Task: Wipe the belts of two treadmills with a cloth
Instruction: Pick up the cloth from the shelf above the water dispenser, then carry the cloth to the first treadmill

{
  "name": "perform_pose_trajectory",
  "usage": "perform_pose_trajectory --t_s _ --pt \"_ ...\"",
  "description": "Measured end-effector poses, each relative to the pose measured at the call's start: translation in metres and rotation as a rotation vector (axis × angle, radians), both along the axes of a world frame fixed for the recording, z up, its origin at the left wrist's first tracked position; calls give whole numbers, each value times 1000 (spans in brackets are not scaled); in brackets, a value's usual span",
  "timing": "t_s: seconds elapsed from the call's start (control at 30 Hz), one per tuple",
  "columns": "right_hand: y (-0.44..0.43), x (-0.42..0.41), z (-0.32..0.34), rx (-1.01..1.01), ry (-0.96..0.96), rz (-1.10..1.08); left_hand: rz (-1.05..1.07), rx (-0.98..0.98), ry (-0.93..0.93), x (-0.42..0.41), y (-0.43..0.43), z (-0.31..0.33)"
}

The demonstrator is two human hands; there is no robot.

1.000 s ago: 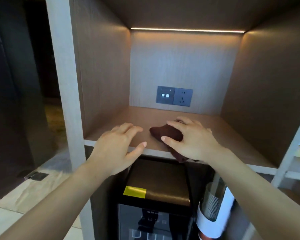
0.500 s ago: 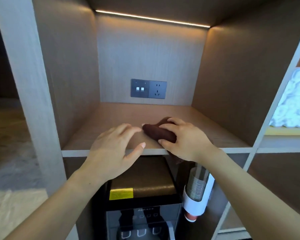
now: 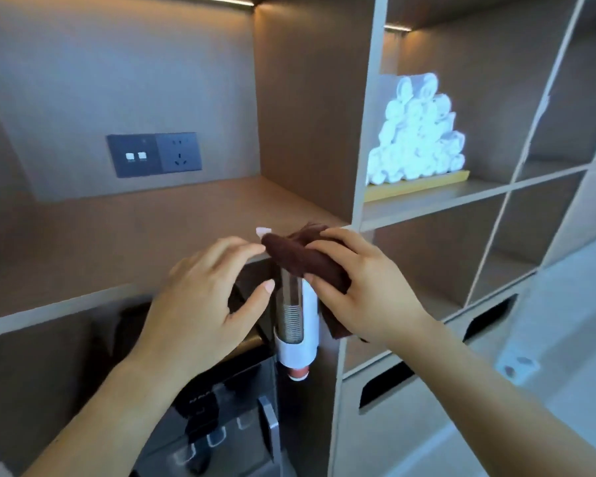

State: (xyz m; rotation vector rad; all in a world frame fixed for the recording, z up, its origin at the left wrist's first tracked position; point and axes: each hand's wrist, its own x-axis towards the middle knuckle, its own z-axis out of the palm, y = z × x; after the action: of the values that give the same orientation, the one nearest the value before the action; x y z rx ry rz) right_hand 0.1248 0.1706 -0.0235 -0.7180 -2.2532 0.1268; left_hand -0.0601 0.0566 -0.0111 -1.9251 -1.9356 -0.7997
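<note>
The dark brown cloth (image 3: 300, 259) is bunched into a roll just right of the frame's centre, held clear of the shelf (image 3: 100, 242) in front of its front edge and directly above a cup dispenser (image 3: 295, 321). A small white tag (image 3: 263, 231) pokes out at the roll's upper left end; nothing on it can be read. The right hand (image 3: 369, 290) is grasping the cloth. Its fingers (image 3: 334, 237) curl over the top of the roll, the thumb presses in from beneath, and a loose tail of fabric hangs below the palm. The left hand (image 3: 200, 301), left of centre, holds nothing and its fingers are released and spread. The forefinger tip lies at the roll's left end, so close that I cannot tell whether it touches, and the thumb stands apart below it. The cup dispenser is a white tube with a clear window showing stacked cups and a reddish cap at its bottom. At the lower left of it a black machine (image 3: 221, 428) carries faint lettering on its front panel, too blurred to read. On the back wall of the niche, in the upper left of the frame, a grey socket panel (image 3: 154, 154) has two white switches beside an outlet. In the upper right, in the neighbouring compartment, rolled white towels (image 3: 417, 132) are piled on a wooden tray (image 3: 427, 182).
</note>
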Motion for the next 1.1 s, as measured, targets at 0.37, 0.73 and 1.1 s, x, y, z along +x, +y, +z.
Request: perform_pose_trajectory --t_s 0.37,0.73,1.1 --pt "-32 324 -124 -415 136 -488 -547 -186 -190 302 89 -95" --pt "-131 615 -193 -631 336 -1091 -1044 -542 -68 631 99 -181" --pt "-122 746 -243 -725 485 -1366 -1291 -673 160 803 142 -222"
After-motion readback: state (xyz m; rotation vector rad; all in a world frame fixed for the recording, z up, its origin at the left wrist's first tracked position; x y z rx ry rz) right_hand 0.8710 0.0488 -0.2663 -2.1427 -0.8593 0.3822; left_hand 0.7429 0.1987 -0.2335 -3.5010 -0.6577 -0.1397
